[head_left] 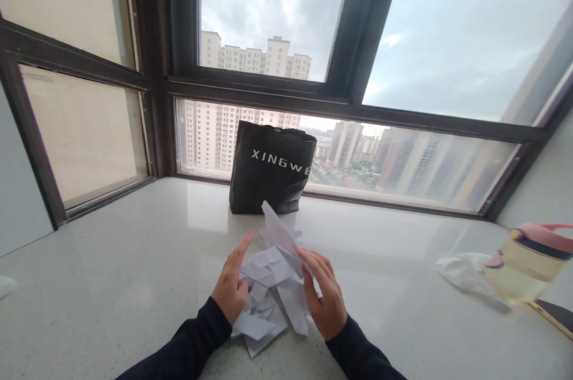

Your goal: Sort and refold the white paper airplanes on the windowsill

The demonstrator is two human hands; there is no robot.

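Observation:
A loose heap of folded white paper pieces lies on the pale speckled counter in front of me. My right hand pinches a folded sheet of paper between thumb and fingers, its pointed end tilted up and away over the heap. At the heap's left side is my left hand, index finger stretched forward, thumb apart from it, with nothing visibly held. Its lower fingers are partly hidden. Just beyond the papers a black bag with white lettering stands upright.
To the right stand a pink-lidded bottle of pale yellow liquid and a crumpled white tissue. A phone lies by the right edge. Dark-framed windows border the counter's back. A small white scrap is at far left.

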